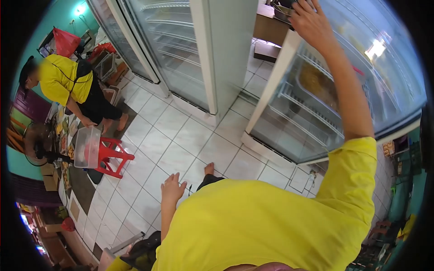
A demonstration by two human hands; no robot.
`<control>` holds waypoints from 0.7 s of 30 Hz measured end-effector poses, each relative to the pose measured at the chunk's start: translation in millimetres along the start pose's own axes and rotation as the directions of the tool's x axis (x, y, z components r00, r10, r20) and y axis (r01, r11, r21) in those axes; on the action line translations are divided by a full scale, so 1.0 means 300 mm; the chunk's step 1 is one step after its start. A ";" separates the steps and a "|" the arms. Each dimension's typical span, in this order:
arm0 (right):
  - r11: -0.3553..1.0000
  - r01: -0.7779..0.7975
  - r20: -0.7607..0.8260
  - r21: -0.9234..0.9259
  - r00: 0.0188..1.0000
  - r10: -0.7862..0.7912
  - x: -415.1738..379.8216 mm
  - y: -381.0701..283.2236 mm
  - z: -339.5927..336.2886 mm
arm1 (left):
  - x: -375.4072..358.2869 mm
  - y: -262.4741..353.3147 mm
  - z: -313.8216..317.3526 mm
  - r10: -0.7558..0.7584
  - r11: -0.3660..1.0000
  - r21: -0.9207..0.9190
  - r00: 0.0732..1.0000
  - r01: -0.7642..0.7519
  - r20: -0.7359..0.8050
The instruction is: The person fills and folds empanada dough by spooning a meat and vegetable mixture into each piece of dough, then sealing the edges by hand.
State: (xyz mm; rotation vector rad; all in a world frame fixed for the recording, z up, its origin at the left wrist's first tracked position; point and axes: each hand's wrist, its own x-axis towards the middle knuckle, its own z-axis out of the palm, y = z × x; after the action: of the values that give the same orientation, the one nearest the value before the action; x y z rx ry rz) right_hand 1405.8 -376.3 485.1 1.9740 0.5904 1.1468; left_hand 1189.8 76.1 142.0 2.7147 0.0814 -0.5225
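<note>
My left hand hangs over the tiled floor on the left of my body, fingers apart and nothing in it. My right arm is stretched up and forward. At its end my right hand is at the top corner of a glass-door fridge, with fingers spread and partly cut off by the frame's upper edge. Close to its fingertips is a dark pan or bowl, only partly visible. Behind the fridge's glass, a clear tub with yellowish-brown contents sits on a wire shelf.
Another tall glass-door fridge with wire shelves stands ahead. To the left, a person in yellow bends with a hand at a clear plastic bin by a red stool. A fan and assorted goods line the left wall.
</note>
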 end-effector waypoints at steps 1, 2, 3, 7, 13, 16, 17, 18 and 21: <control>1.000 0.003 -0.003 0.005 1.000 -0.003 0.023 0.003 0.022 | 0.042 0.003 -0.026 -0.002 0.998 0.057 0.999 0.000 0.042; 0.999 0.026 0.092 0.032 0.995 -0.029 0.040 0.003 0.043 | 0.081 -0.002 -0.059 -0.009 0.998 0.056 0.999 0.007 0.046; 0.997 0.047 0.183 0.056 0.982 -0.056 0.059 0.009 0.063 | 0.129 -0.003 -0.093 0.027 0.997 0.072 0.998 -0.031 0.052; 0.998 0.017 0.327 0.053 0.945 -0.033 0.083 0.030 0.084 | 0.314 -0.024 -0.207 0.135 0.982 0.126 0.990 -0.139 0.038; 0.996 0.021 0.211 0.091 0.977 -0.040 0.076 -0.023 0.044 | 0.549 0.050 -0.309 0.319 0.928 0.176 0.944 -0.328 0.079; 0.990 0.018 0.091 0.141 0.995 -0.031 0.087 -0.111 -0.142 | 0.649 0.152 -0.287 0.445 0.848 0.257 0.886 -0.464 0.133; 0.985 0.009 0.065 0.170 0.998 -0.020 0.083 -0.140 -0.220 | 0.694 0.201 -0.283 0.553 0.805 0.181 0.825 -0.565 0.119; 0.980 -0.005 0.040 0.201 0.999 -0.004 0.074 -0.167 -0.304 | 0.735 0.250 -0.282 0.649 0.747 0.106 0.754 -0.657 0.100; 0.985 -0.090 0.122 0.146 0.990 0.072 0.024 -0.272 -0.559 | 0.789 0.524 -0.290 0.893 0.450 -0.035 0.451 -0.892 -0.018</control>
State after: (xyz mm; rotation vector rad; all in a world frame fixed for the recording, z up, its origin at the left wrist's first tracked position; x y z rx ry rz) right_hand 1261.9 -257.9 474.8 2.1959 0.5542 1.0534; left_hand 1459.7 -40.7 184.5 2.2364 -1.2830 -0.1638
